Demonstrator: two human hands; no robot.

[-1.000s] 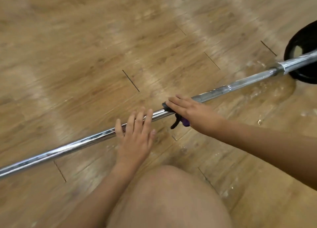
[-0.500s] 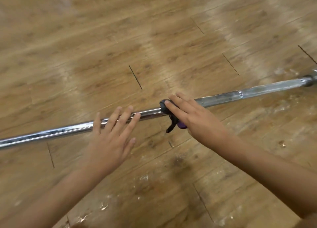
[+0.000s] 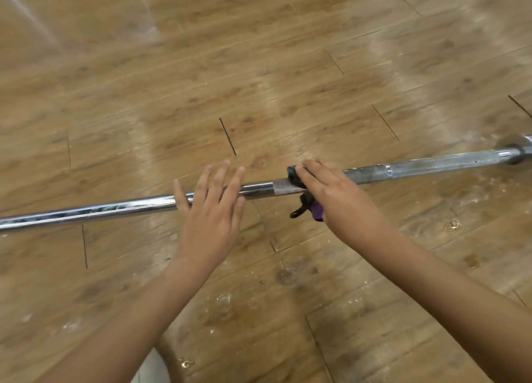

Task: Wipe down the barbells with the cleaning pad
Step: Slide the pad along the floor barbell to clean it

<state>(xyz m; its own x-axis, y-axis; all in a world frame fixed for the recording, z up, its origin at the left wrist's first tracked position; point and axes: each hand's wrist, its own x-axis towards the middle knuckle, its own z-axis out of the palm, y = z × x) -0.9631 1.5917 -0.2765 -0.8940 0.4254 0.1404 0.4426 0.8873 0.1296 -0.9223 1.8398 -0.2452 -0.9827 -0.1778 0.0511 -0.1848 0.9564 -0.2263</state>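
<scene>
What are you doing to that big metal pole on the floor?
A person is cleaning a barbell that lies on the wooden floor. The right hand presses a dark cleaning pad onto the rough middle part of the bar. The left hand lies flat and open on the bar beside it, steadying it. White flecks dot the floor nearby.

Barbells: one (image 3: 431,165), under the fingers.
Cleaning pads: one (image 3: 293,173), beneath the right fingers.
Hands: two, left hand (image 3: 211,212), right hand (image 3: 336,192).

Worn wooden plank floor (image 3: 259,66); pale scuffs and white flecks (image 3: 221,299).
</scene>
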